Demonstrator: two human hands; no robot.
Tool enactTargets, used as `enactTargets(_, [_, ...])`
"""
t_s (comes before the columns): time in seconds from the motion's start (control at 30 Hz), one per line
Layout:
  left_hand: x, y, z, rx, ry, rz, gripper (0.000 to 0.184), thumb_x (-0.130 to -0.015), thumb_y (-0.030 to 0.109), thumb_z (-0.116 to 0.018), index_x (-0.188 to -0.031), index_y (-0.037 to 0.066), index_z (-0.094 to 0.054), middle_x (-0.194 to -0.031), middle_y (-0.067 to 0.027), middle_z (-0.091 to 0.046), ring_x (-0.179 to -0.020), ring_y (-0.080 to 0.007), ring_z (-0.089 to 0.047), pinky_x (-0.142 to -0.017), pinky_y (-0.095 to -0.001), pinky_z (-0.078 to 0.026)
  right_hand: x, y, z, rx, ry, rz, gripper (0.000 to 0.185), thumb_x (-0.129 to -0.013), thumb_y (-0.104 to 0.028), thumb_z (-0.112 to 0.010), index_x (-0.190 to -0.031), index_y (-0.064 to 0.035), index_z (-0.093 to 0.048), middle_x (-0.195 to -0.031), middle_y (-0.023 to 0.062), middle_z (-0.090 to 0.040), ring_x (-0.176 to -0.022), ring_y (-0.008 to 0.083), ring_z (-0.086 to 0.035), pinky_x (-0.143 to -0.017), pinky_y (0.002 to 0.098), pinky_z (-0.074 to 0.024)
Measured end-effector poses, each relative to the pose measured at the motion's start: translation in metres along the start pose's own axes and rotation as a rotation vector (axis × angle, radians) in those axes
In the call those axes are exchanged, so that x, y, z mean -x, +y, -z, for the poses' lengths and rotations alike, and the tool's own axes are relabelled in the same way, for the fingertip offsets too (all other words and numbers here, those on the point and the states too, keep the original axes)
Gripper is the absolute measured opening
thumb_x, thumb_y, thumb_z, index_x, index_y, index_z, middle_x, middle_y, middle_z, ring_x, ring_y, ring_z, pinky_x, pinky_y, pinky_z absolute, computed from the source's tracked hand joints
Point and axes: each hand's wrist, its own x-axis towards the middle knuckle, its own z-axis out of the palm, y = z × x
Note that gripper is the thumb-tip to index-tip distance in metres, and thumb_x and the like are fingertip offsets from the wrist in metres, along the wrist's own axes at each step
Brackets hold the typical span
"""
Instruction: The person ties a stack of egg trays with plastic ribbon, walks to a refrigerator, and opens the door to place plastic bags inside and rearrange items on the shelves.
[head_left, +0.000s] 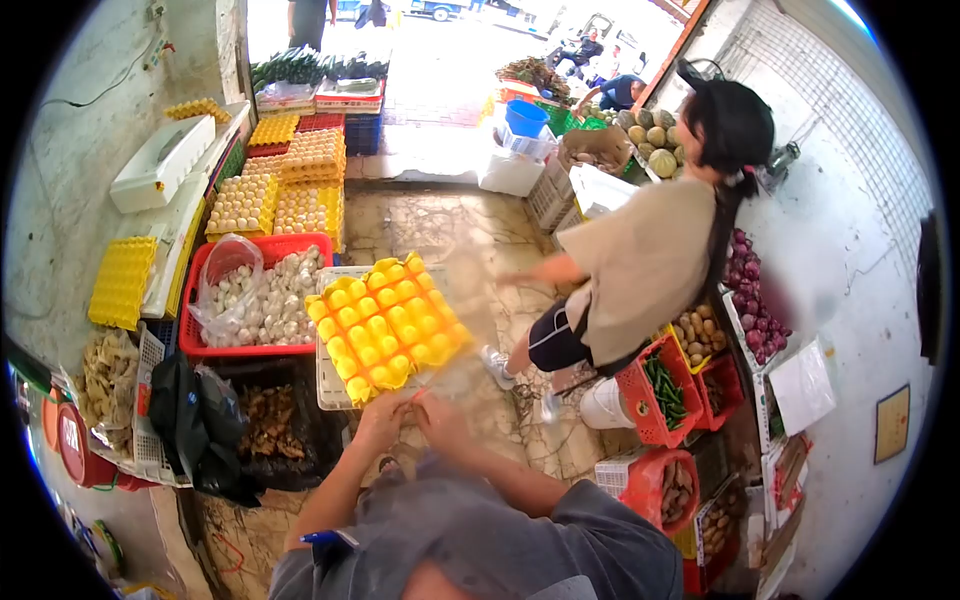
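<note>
A yellow egg tray (385,325) with hollow cups rests on a white plastic crate (329,385), with a thin red string (418,395) at its near edge. Just below that edge my left hand (382,418) is closed, its fingertips pinched at the string. My right hand (442,420) is beside it, fingers also closed at the string and slightly blurred. The fingertips of both hands nearly meet. What lies under the tray is mostly hidden.
A red basin (325,247) of garlic and stacked egg trays (243,205) stand at the left. Black bags (195,425) hang at the lower left. A person (650,255) is walking on the right, near a red basket (655,390) of green peppers and a white bucket (605,405).
</note>
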Motion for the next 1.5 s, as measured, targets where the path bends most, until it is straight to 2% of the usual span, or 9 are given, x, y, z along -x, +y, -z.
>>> enactTargets(0.1, [-0.002,0.014,0.006,0.058,-0.025,-0.015,0.020,-0.088,0.008,-0.064,-0.107,0.006,-0.070,-0.091,-0.0162,-0.067,-0.087,-0.0338,-0.065,-0.077,-0.0390,-0.053,-0.006,0.001,-0.004,-0.051,0.022,-0.001,0.015,-0.089,-0.010,-0.061,-0.102,-0.0041,-0.066,-0.097,0.0178,-0.064,-0.081,0.0372,-0.062,-0.073,0.0432,-0.0504])
enactTargets(0.2, [-0.002,0.003,0.002,-0.123,-0.014,0.025,0.018,-0.086,0.008,-0.065,-0.103,0.006,-0.071,-0.092,-0.0156,-0.067,-0.087,-0.0343,-0.065,-0.077,-0.0393,-0.053,-0.008,0.007,-0.012,-0.066,0.020,0.015,0.017,-0.088,-0.009,-0.062,-0.104,-0.0042,-0.065,-0.096,0.0168,-0.064,-0.080,0.0361,-0.063,-0.072,0.0426,-0.0504])
enactTargets(0.37, [-0.001,-0.001,-0.004,-0.060,0.066,0.077,0.014,-0.085,0.010,-0.067,-0.098,0.004,-0.072,-0.090,-0.0155,-0.067,-0.085,-0.0342,-0.066,-0.075,-0.0393,-0.053,-0.013,-0.002,-0.004,-0.249,0.007,-0.123,0.016,-0.085,-0.009,-0.066,-0.101,-0.0035,-0.065,-0.099,0.0172,-0.065,-0.081,0.0358,-0.066,-0.070,0.0418,-0.0533])
enactTargets(0.6, [0.002,-0.006,-0.004,0.036,0.118,0.171,0.017,-0.087,0.017,-0.069,-0.094,0.001,-0.070,-0.085,-0.0167,-0.068,-0.080,-0.0315,-0.067,-0.070,-0.0384,-0.051,-0.017,-0.004,0.006,-0.241,-0.104,-0.050,0.013,-0.091,-0.008,-0.061,-0.102,-0.0018,-0.065,-0.097,0.0181,-0.066,-0.088,0.0354,-0.064,-0.076,0.0406,-0.0519])
enactTargets(0.7, [0.003,-0.017,-0.005,0.041,0.082,0.200,0.014,-0.090,0.013,-0.069,-0.093,-0.001,-0.068,-0.077,-0.0139,-0.065,-0.068,-0.0208,-0.063,-0.063,-0.0336,-0.048,-0.019,-0.003,0.004,-0.233,-0.103,-0.058,0.014,-0.093,-0.010,-0.059,-0.103,-0.0021,-0.065,-0.097,0.0180,-0.066,-0.089,0.0353,-0.064,-0.078,0.0412,-0.0509])
enactTargets(0.8, [0.005,-0.019,-0.005,0.097,0.138,0.196,0.016,-0.090,0.015,-0.069,-0.092,-0.001,-0.068,-0.071,-0.0133,-0.063,-0.064,-0.0182,-0.060,-0.060,-0.0336,-0.047,-0.020,0.002,0.001,-0.213,-0.113,-0.057,0.015,-0.095,-0.013,-0.057,-0.103,-0.0027,-0.065,-0.097,0.0180,-0.066,-0.091,0.0351,-0.063,-0.081,0.0415,-0.0498])
enactTargets(1.0, [-0.002,0.007,0.005,0.285,0.119,0.524,0.017,-0.090,0.016,-0.068,-0.086,-0.001,-0.070,-0.065,-0.0051,-0.064,-0.061,-0.0105,-0.057,-0.057,-0.0301,-0.046,-0.021,-0.010,0.008,-0.201,-0.111,0.010,0.015,-0.095,-0.014,-0.058,-0.103,-0.0032,-0.065,-0.096,0.0181,-0.065,-0.091,0.0352,-0.063,-0.080,0.0419,-0.0497])
enactTargets(1.3, [0.003,-0.008,-0.006,0.342,0.095,0.440,0.017,-0.089,0.009,-0.068,-0.102,-0.003,-0.068,-0.085,-0.0030,-0.070,-0.078,-0.0097,-0.065,-0.071,-0.0256,-0.053,-0.013,0.000,0.004,-0.181,-0.058,0.083,0.022,-0.091,-0.008,-0.056,-0.112,-0.0046,-0.063,-0.105,0.0198,-0.065,-0.100,0.0391,-0.062,-0.085,0.0443,-0.0505])
enactTargets(1.5, [0.003,0.010,0.000,0.229,0.135,0.428,0.017,-0.089,0.010,-0.068,-0.102,-0.001,-0.069,-0.085,-0.0051,-0.071,-0.077,-0.0115,-0.065,-0.071,-0.0274,-0.052,-0.021,0.011,0.003,-0.129,-0.107,0.134,0.027,-0.089,-0.004,-0.055,-0.114,-0.0044,-0.063,-0.104,0.0218,-0.065,-0.102,0.0409,-0.061,-0.086,0.0453,-0.0504])
